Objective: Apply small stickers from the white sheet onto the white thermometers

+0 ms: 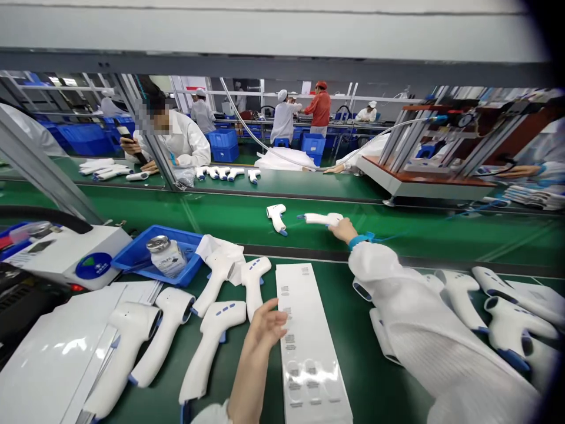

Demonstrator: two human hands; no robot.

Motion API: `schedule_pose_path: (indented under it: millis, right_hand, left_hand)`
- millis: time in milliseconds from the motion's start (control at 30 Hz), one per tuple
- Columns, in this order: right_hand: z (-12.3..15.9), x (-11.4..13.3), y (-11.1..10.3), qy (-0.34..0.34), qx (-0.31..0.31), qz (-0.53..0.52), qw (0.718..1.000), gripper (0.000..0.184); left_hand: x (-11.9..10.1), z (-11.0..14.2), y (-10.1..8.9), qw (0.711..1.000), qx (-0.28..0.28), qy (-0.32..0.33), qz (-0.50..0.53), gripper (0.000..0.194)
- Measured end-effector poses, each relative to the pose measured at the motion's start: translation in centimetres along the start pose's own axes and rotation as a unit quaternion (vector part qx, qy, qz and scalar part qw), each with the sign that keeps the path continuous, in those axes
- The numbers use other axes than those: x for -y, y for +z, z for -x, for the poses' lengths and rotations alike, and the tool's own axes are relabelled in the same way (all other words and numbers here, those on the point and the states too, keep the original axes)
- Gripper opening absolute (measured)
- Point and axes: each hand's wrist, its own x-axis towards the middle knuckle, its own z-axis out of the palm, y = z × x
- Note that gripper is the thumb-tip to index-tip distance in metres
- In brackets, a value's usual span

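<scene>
My right hand [343, 229] reaches out over the green belt and grips a white thermometer gun [318, 218] by its head end. The handle points left, its blue tip outward. Just left of it, another thermometer gun [277, 219] lies on the belt. My left hand [267, 324] hovers at the left edge of a white label sheet [322, 335], its fingers loosely bent and apart, with nothing visible in them. Several thermometer guns lie left of that hand, the nearest [216, 341] with its blue buttons up. More guns [459, 294] lie beside and partly behind my right sleeve.
A blue tray [154, 235] holds a jar with a metal lid [165, 253]. Left of it stands a white box-shaped device [75, 259]. Glossy white sheets [53, 341] lie in front. Across the belt are a press fixture [432, 171] and a co-worker [185, 138]. A metal frame crosses overhead.
</scene>
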Motion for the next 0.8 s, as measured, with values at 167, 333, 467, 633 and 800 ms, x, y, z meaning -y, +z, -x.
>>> schedule_pose_path:
  millis: [167, 333, 467, 633, 800]
  right_hand:
    - [8.0, -0.3, -0.3, -0.193, 0.231, -0.11, 0.947, 0.055]
    - [14.3, -2.4, 0.8, -0.337, 0.351, -0.199, 0.85, 0.054]
    - [11.7, -4.3, 3.9, -0.22, 0.172, -0.17, 0.945, 0.019]
    - [7.9, -4.4, 6.8, -0.184, 0.104, -0.126, 0.969, 0.009]
    - [7.1, -4.0, 7.8, -0.167, 0.106, -0.106, 0.975, 0.01]
  left_hand:
    - [-2.1, -0.2, 2.1, 0.971, 0.062, -0.11, 0.205, 0.072]
    - [-1.0, 0.6, 3.3, 0.978, 0.106, -0.145, 0.107, 0.092]
    - [0.4, 0.7, 3.9, 0.991, 0.017, -0.131, -0.004, 0.086]
    - [1.4, -0.2, 4.4, 0.994, 0.0, -0.088, -0.059, 0.072]
    - [1.9, -0.5, 4.2, 0.995, 0.004, -0.076, -0.069, 0.068]
